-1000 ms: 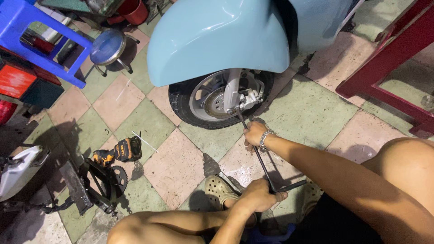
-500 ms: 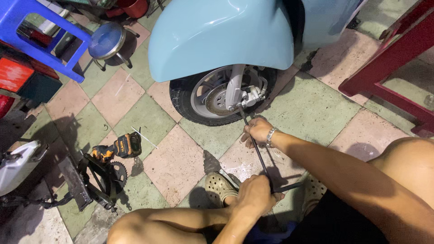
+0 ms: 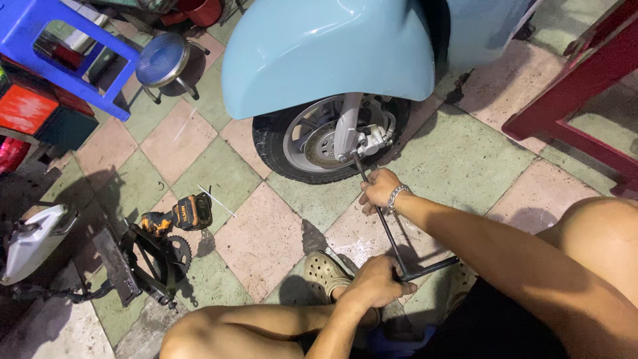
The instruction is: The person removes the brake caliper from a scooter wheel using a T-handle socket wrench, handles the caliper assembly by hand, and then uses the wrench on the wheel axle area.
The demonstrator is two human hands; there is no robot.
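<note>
A long black T-handle wrench (image 3: 385, 226) runs from the hub of a light blue scooter's front wheel (image 3: 319, 143) back toward me. My right hand (image 3: 380, 189), with a metal bracelet on the wrist, grips the shaft a little below the axle. Nearer my body, my left hand (image 3: 375, 282) is closed around the handle end, where the cross bar (image 3: 432, 267) sticks out to the right. The wrench tip meets the lower end of the fork (image 3: 352, 149) beside the brake caliper. I squat with both knees in view, a tan clog (image 3: 327, 274) on one foot.
A cordless driver (image 3: 178, 216) lies on the checked tile floor to the left, next to a black bracket with a sprocket (image 3: 153, 256). A white panel (image 3: 30, 239) lies far left. A blue plastic stool (image 3: 63, 46), a round stool (image 3: 163, 60) and a red frame (image 3: 571, 100) stand around.
Both hands stay on the wrench. My left hand has shifted slightly on the handle end, and the view has drifted a little.
</note>
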